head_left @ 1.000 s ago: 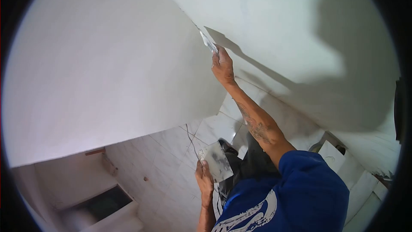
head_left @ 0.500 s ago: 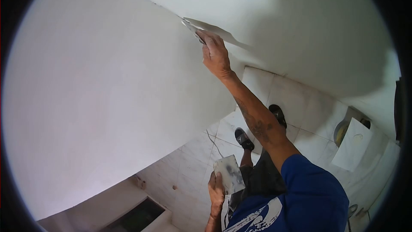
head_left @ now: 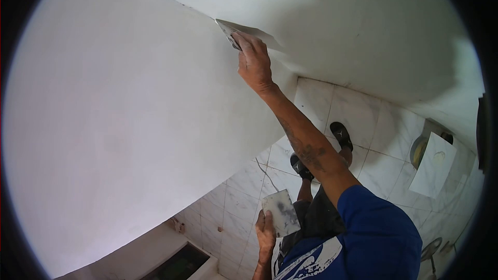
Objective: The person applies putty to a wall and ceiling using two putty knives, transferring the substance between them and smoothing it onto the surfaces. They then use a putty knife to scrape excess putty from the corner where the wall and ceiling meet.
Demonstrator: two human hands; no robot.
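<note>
Risk: putty knife (head_left: 229, 32), being gripped by closed right hand (head_left: 254, 62) in far wall corner (head_left: 197, 10), could be gouging wet filler if tilted; smeared plate (head_left: 280, 212), being clasped by left hand (head_left: 266, 233) near, might drip.

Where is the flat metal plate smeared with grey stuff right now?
In the head view it sits low and centre, held in the left hand: the plate is over the tiled floor, by the dark shorts.

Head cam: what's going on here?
A person is working on a white wall. The right hand presses a putty knife into the corner where two walls meet. The left hand holds a flat, putty-smeared plate low by the waist. They stand in sandals on a tiled floor.
</note>
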